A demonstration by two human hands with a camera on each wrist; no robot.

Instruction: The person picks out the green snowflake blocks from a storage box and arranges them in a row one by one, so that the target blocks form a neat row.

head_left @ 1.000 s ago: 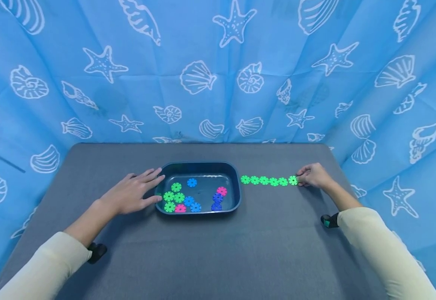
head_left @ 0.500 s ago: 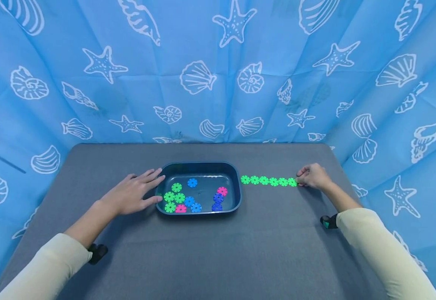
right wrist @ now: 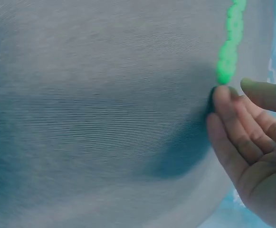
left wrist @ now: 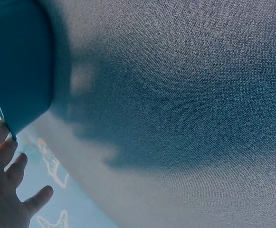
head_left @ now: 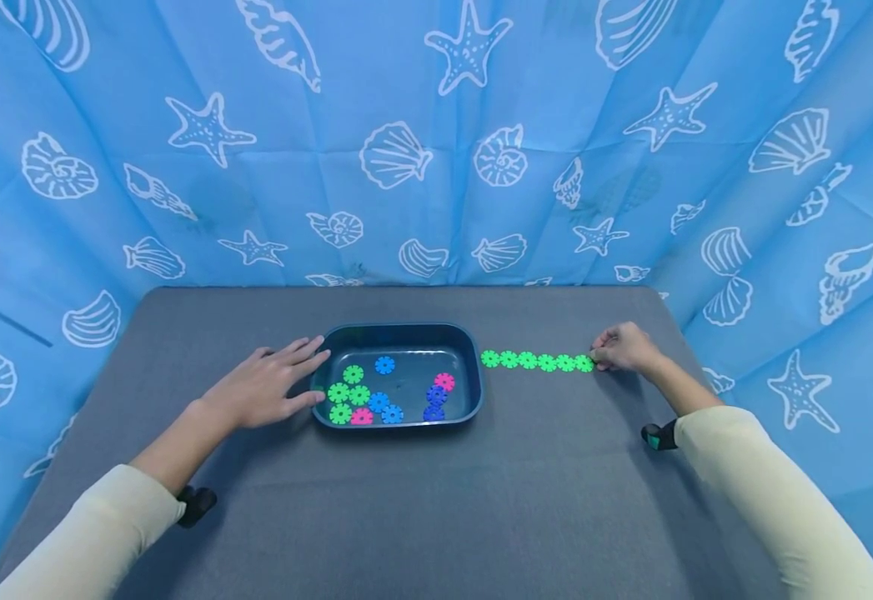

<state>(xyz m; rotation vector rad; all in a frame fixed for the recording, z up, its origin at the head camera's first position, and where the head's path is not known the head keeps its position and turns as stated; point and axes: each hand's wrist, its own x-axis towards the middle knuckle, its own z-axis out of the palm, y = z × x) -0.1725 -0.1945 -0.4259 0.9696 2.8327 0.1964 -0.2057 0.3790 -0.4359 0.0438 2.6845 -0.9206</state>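
My left hand (head_left: 274, 387) rests with spread, straight fingers on the left rim of a dark blue tray (head_left: 398, 427). In the left wrist view its fingertips touch the wall of the tray (left wrist: 21, 71). A row of several green notched plastic discs (head_left: 529, 361) lies on the table, running right from the tray. My right hand (head_left: 624, 346) is at the row's right end, fingertips beside the end disc (head_left: 583, 363). The right wrist view shows the thumb apart from the index finger, with the end of the green row (right wrist: 224, 73) just beyond the fingertips.
Inside the tray lie loose discs: green (head_left: 338, 393), light blue (head_left: 384, 365), dark blue (head_left: 436, 395) and pink (head_left: 444, 382). A grey cloth covers the table (head_left: 436, 517). A blue curtain (head_left: 436, 208) with shell prints hangs behind and at both sides.
The end green disc, raised and tilted in the right fingers a second ago, now lies in line with the row. The right fingers have loosened beside it. The left hand has stayed still.
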